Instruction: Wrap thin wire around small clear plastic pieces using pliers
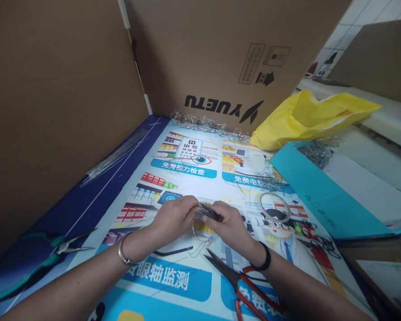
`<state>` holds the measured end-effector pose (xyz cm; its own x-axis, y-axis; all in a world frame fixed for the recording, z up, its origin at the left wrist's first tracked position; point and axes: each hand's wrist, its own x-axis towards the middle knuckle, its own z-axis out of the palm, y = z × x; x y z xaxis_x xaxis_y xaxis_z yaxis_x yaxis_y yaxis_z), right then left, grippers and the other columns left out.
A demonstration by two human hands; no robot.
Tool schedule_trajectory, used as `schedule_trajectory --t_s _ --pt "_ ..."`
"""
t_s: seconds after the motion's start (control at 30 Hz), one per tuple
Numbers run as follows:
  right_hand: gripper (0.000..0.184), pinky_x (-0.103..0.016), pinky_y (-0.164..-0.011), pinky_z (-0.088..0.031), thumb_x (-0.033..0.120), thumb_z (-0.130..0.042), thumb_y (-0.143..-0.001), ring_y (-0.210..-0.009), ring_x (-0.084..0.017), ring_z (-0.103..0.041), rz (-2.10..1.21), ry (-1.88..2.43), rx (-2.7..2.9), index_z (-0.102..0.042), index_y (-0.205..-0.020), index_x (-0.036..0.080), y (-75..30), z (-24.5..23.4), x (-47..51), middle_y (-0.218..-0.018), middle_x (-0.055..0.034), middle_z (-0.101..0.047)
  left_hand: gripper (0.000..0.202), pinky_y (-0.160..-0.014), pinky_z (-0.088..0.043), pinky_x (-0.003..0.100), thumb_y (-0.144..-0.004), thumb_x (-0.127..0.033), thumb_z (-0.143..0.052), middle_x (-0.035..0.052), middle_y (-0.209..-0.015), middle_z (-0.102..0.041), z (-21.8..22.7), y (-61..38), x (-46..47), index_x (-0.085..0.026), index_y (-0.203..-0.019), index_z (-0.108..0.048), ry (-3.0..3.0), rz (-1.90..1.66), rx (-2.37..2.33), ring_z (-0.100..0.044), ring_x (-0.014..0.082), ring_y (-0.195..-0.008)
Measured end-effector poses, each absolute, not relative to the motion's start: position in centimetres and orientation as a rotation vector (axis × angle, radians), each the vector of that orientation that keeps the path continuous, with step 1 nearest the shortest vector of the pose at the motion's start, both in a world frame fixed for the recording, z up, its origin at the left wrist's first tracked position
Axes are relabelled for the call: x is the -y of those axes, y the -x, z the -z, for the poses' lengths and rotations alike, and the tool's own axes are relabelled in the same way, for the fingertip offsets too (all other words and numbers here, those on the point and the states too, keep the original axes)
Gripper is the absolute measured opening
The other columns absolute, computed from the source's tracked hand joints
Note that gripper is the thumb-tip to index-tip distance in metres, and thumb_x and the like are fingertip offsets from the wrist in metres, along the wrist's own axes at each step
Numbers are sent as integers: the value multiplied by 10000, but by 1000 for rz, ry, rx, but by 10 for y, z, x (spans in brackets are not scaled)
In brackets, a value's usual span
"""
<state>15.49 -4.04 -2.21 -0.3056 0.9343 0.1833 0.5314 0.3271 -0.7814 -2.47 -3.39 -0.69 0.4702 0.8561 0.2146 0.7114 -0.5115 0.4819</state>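
My left hand and my right hand meet over the middle of the printed sheet, fingers pinched together. Between them is a small dark grey piece with thin wire; its exact shape is blurred and partly hidden by the fingers. Fine wire loops hang or lie just below. Close to my right wrist lie scissors with red handles, blades pointing up-left. Pliers with green handles rest at the left, jaws apart. A coil of pale wire lies beyond my right hand.
Cardboard walls stand at the back and left. Long straight wires lie on the left, with tangled wire scraps along the back. On the right are a yellow bag, a blue-edged box holding wire, and small dark loops.
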Motion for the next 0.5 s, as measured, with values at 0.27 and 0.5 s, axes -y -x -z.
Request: schedule_trajectory --t_s 0.27,0.5 --pt "120 -232 -584 -387 299 -573 -755 -641 -132 -531 -831 1262 1929 -599 -736 184 -159 28 40 -669 0 -569 151 -548 -408 244 -840 -147 -417 28 -726 -631 -1 28 33 -165 -775 -552 -2590 -520 -1283 -586 158 -640" --pt "116 -221 -563 -387 281 -572 -762 -617 -122 -518 -876 1253 1901 -599 -701 186 -158 27 41 -636 12 -541 128 -593 -420 244 -852 -162 -438 26 -743 -631 5 27 30 -162 -803 -556 -2442 -667 -1231 -586 147 -672"
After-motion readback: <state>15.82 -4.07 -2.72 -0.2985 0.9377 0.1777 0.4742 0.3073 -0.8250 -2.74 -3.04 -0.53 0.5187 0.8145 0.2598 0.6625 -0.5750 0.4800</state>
